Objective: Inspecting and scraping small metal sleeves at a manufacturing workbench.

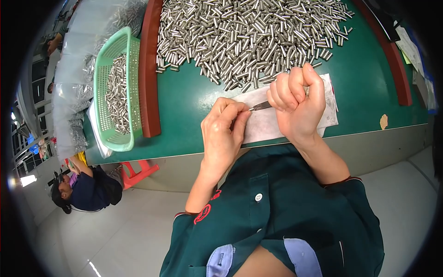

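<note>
Centrally, left hand point(222, 127): pinching a small metal piece point(250, 110), mostly hidden, above a stained white sheet point(263, 130). Right hand point(297, 104): curled around a slim dark tool point(262, 106), its tip at the piece. Beyond: heaped metal pins point(249, 39). Leftward: green basket point(134, 87), similarly stocked.

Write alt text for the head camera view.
A person's right hand holds a dark tool, its tip at the pinched left hand, over a pale sheet on a green table. Beyond lie heaped metal cylinders; a basket stands left.
</note>
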The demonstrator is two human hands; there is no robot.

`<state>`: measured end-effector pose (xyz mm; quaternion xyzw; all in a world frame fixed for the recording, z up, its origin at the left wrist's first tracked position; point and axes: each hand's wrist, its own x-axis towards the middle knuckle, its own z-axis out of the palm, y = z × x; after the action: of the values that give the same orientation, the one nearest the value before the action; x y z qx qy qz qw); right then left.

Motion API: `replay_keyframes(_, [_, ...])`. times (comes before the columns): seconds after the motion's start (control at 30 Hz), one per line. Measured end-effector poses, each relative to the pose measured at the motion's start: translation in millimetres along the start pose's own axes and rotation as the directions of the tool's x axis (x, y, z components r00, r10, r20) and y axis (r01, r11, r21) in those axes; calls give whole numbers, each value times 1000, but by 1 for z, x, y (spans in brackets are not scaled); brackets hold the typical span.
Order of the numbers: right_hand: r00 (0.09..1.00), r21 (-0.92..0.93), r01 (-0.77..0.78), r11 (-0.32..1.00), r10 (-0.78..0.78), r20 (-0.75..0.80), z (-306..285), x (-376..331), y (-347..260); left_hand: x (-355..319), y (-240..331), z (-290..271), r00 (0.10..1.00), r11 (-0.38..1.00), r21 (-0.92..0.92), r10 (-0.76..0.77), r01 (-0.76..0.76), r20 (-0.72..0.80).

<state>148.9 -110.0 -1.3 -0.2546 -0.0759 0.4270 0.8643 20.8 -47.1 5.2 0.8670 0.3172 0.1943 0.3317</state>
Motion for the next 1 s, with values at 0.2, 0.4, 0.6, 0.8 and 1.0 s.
replay_keyframes(0.2, [1000,-29,-12,1000,12,8,2,0,0,0,-1,1,1000,1000,-2,13,-13,-3])
replay_keyframes(0.4, [998,-149,-26,988,34,53,6,1,0,1,-1,2,1000,1000,9,27,-27,-6])
replay_keyframes(0.6, [999,-216,-4,976,15,49,11,2,3,1,-1,2,999,999,-8,31,-31,-16])
replay_keyframes(0.8, [989,-356,125,926,-90,113,17,-7,12,0,-3,3,999,999,-25,43,-44,-29])
replay_keyframes(1.0, [987,-275,136,952,-105,124,11,-6,8,0,-5,-4,1000,983,-182,-6,4,-10])
